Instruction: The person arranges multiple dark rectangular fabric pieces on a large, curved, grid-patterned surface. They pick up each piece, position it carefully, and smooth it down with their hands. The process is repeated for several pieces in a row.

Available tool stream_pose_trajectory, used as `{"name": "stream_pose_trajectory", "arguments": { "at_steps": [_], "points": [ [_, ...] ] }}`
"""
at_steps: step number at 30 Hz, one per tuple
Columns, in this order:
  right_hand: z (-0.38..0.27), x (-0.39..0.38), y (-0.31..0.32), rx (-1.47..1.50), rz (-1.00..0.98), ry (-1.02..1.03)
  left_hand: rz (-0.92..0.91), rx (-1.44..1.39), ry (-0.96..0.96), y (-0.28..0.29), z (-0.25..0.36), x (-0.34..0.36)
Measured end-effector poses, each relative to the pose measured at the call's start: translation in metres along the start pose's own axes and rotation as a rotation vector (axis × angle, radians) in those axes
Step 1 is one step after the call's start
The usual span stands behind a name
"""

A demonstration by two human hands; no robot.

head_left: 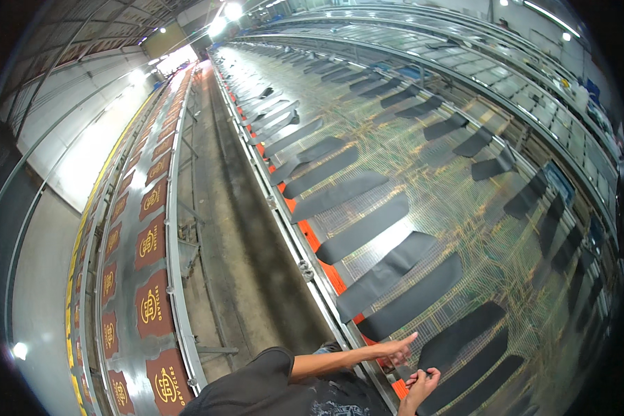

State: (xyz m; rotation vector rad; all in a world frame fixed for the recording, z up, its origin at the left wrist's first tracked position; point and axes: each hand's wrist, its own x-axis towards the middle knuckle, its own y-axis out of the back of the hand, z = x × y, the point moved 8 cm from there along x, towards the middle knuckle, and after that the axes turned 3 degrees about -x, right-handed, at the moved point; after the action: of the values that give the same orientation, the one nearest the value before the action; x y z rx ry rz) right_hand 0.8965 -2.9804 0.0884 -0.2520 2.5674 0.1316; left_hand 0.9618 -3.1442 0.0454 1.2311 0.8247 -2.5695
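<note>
Many dark fabric strips [388, 267], perhaps glass-topped table [457, 208]

Hall: long factory room, pale panelled wall [83, 132] at left.
Floor: grey concrete aisle [236, 229] between two long metal tables.
Light: bright ceiling lamps [232, 10], glare at far end.
Roof: dark framed ceiling [97, 28].

Two hands [403, 352] show at the lower edge. Beyond them, well over twenty black fabric pieces [364, 229] lie in rows; the far ones blur beyond counting.
</note>
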Motion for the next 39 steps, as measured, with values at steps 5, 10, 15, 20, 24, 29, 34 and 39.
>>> {"name": "stream_pose_trajectory", "arguments": {
  "at_steps": [5,10,15,20,24,29,34,39],
  "points": [
    [-0.008,-0.012,0.011,0.204,-0.042,-0.031,0.002,0.235,-0.117,-0.039,0.036,0.024],
    [-0.045,-0.038,0.011,0.179,-0.080,0.074,0.089,0.597,-0.457,-0.069,0.089,0.004],
    [0.008,0.019,0.087,0.395,0.152,-0.129,-0.026,0.492,-0.438,-0.075,0.069,-0.025],
    [-0.017,0.096,0.047,0.533,-0.018,-0.258,-0.115,0.517,-0.450,-0.082,0.044,-0.074],
    [-0.040,0.200,0.043,0.334,-0.030,-0.043,0.011,0.687,-0.407,-0.053,0.030,-0.083],
    [-0.127,0.271,0.002,0.124,-0.039,0.309,0.171,0.524,-0.294,0.001,-0.010,-0.063],
    [-0.129,0.332,-0.013,-0.351,0.084,0.414,0.456,0.073,-0.234,0.054,-0.056,-0.005],
    [-0.127,0.347,-0.040,-0.479,0.097,0.489,0.692,0.144,-0.345,0.087,-0.053,0.008]
  ]
}}
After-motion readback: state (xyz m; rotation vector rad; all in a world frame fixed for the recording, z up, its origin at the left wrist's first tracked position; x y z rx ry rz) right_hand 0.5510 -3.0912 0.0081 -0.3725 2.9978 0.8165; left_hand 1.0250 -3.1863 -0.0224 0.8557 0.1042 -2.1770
